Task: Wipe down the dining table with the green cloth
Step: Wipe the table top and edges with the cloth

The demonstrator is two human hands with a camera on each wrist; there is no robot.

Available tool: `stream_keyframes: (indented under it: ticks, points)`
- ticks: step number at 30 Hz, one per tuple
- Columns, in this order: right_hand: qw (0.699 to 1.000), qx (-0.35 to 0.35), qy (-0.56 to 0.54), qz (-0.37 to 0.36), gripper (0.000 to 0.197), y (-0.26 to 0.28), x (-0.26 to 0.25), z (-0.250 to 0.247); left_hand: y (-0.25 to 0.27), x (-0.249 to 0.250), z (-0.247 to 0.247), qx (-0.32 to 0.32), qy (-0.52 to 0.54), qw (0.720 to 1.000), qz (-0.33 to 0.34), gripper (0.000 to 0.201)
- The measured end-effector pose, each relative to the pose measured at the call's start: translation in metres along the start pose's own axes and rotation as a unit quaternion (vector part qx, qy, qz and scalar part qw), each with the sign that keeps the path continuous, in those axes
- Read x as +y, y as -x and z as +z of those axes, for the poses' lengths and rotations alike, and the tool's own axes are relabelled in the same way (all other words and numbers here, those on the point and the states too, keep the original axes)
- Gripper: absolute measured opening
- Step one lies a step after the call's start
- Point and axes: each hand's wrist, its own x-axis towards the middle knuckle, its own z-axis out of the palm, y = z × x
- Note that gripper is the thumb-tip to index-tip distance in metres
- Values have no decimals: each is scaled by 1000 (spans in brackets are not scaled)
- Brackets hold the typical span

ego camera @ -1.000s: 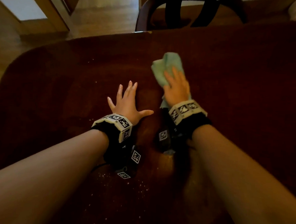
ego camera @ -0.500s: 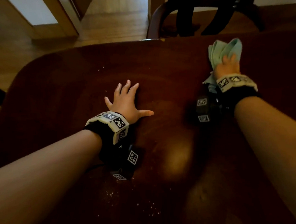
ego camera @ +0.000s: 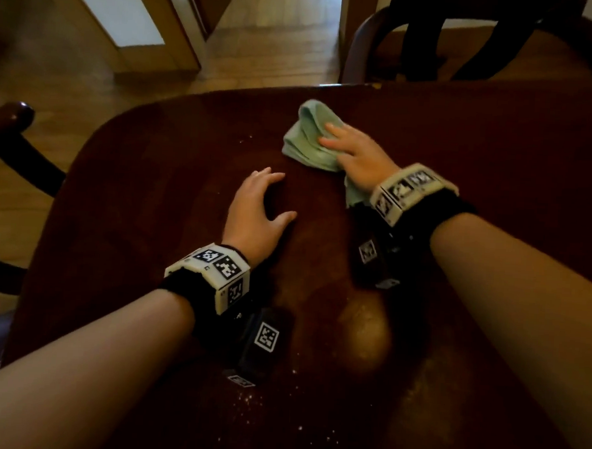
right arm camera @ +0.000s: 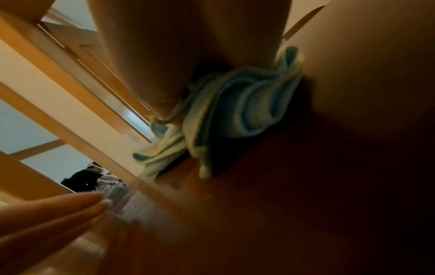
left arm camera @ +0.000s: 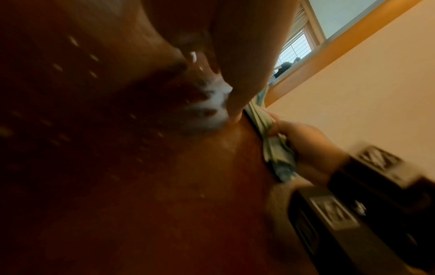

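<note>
On the dark, reddish-brown dining table [ego camera: 152, 189], my two bare forearms reach forward from the bottom of the head view, each wrist wrapped in a black band carrying a white block of square markers. My right hand [ego camera: 356, 155] lies palm down on the green cloth [ego camera: 306, 139], fingers stretched flat across the bunched fabric and pressing it against the wood. I am pressing it rather than gripping it. The cloth sits toward the far side of the table, just ahead and to the right of my other hand, with folds spilling out to the left of my fingers and a tail of fabric trailing back under the wrist. The right wrist view shows those crumpled folds [right arm camera: 235, 111] up close, squeezed between my palm and the tabletop.

My left hand [ego camera: 257, 208] rests on the table close to the cloth but not touching it. Its fingers are loosely bent, tips on the wood, thumb spread to the right, and it holds nothing.

Small pale crumbs [ego camera: 247, 398] are scattered over the near part of the table, between my forearms. Beyond the far edge stands a dark wooden chair [ego camera: 434, 36] on a lighter wood floor [ego camera: 269, 51]. The left wrist view is blurred.
</note>
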Motion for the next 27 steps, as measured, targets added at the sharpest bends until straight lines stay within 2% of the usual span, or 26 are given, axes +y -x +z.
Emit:
stream_keyframes:
  ticks: [3, 4, 6, 8, 10, 13, 16, 18, 20, 22, 23, 25, 27]
  points:
    - [993, 101, 20, 56, 49, 13, 11, -10, 2, -22, -23, 65, -65, 995, -28, 62]
    - [987, 133, 37, 88, 51, 8, 11, -13, 3, -31, -31, 74, -99, 991, -56, 68]
    - [974, 149, 75, 152, 51, -11, 0, -14, 8, -47, -46, 69, -140, 979, -128, 83]
    - [976, 122, 82, 163, 50, -34, -21, -8, 16, -61, -57, 48, -114, 976, -179, 97]
    - [986, 68, 87, 121, 48, -57, -42, 9, 23, -71, -64, 26, -72, 979, -188, 103]
    - [997, 33, 38, 63, 44, -72, -80, 40, 25, -77, -71, -5, 3, 979, -202, 95]
    - [998, -2, -67, 5, 41, -47, -110, 79, 19, -87, -78, 16, 153, 964, -217, 62]
    - [996, -68, -32, -45, 42, -12, -120, 98, 18, -91, -82, 48, 222, 950, -215, 51]
    - [987, -144, 11, -68, 46, 26, -119, 101, 19, -94, -87, 73, 222, 950, -209, 48]
    - [981, -178, -13, -75, 49, 51, -107, 92, 23, -100, -92, 80, 138, 964, -211, 47]
    - [983, -164, -38, -69, 48, 56, -98, 82, 27, -104, -94, 70, 72, 970, -220, 48]
    - [995, -75, -55, -28, 46, 50, -75, 65, 35, -112, -97, 37, -28, 970, -239, 52]
    - [996, 21, -25, 86, 48, 27, -56, 48, 41, -119, -98, -3, -74, 969, -235, 55]
